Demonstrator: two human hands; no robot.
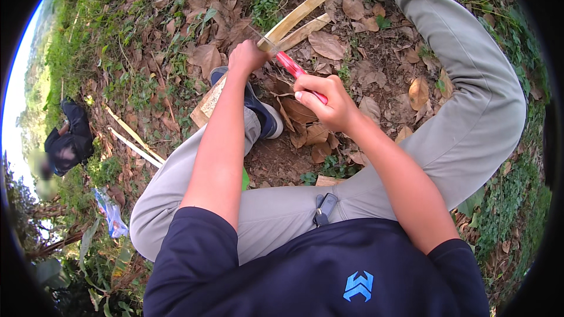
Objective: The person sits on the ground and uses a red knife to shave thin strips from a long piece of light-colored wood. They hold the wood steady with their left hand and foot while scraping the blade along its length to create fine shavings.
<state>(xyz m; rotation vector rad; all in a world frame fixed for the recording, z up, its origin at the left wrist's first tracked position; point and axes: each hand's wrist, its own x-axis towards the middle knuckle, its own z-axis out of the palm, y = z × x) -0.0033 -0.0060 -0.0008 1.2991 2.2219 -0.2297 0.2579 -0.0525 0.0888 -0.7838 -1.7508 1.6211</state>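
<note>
A long, pale wooden strip [317, 1], perhaps split bamboo, slants from my left hand [248, 57] up toward my far right shoe. My left hand is closed around its near end, with most of the fingers hidden behind the wrist. In my right hand [329, 103] is a knife with a red handle [289, 64], gripped in a fist with the thumb along the handle. Its thin blade [267, 44] crosses the strip right beside my left hand and seems to touch it. A shorter flat piece of wood [304, 32] lies just under the strip.
A wooden board [205, 105] shows partly behind my left forearm, near my left shoe [267, 117]. Dry leaves [326, 45] cover the soil. Two pale strips [135, 148] lie at the left. Beyond them are a plastic bag [111, 212] and a person in dark clothes [73, 138].
</note>
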